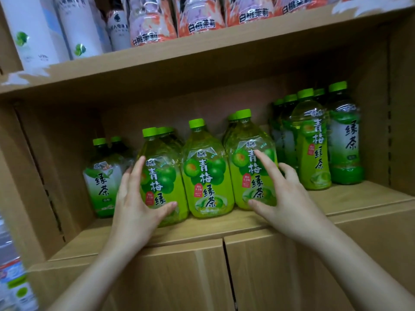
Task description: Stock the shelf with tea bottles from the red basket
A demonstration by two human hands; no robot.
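Three wide plum green tea bottles with green caps stand in a row at the front of the wooden shelf. My left hand lies with spread fingers against the left bottle, its thumb across the lower label. My right hand touches the right bottle with straight, spread fingers, the thumb low on the label. The middle bottle stands untouched between them. More green caps show behind the row. The red basket is out of view.
A wide green tea bottle stands at the left and several slim bottles crowd the right. The upper shelf carries pink-labelled bottles and white bottles. Cabinet doors sit below.
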